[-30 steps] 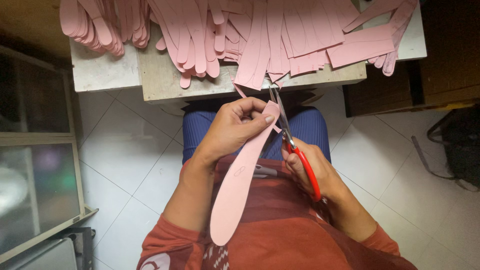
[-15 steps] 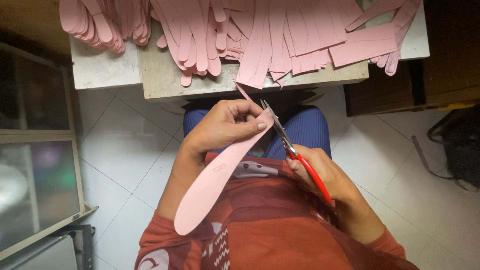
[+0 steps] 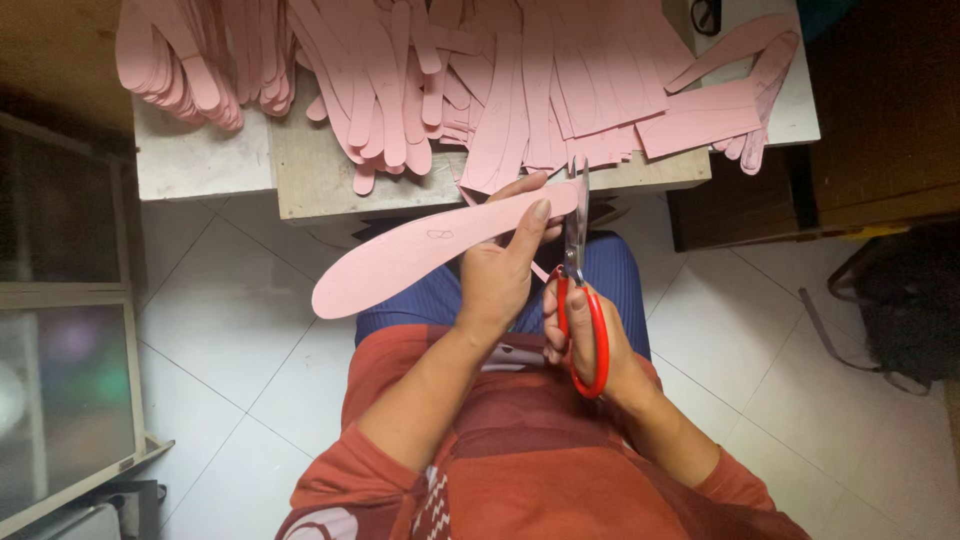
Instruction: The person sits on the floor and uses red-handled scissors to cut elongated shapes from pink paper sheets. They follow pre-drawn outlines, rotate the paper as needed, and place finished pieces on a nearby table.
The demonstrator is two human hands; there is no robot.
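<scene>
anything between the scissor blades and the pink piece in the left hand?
Nothing visible. The scissors in the right hand already meet the narrow end of the pink sole-shaped piece, which the left hand grips just beside the blades. The fingers sit close but off the cutting line.

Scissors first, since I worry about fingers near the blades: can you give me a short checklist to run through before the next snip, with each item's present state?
1. Right hand has its fingers through the red handles of the scissors: ok.
2. Left hand grips the pink strip firmly, thumb on top: ok.
3. Left thumb clear of the blades: not ok, its tip lies close beside them.
4. Blades meet the strip's end: ok.
5. Cut line marked on the strip: cannot tell.
6. Strip held free of the pile of pink pieces on the table: ok.
</scene>
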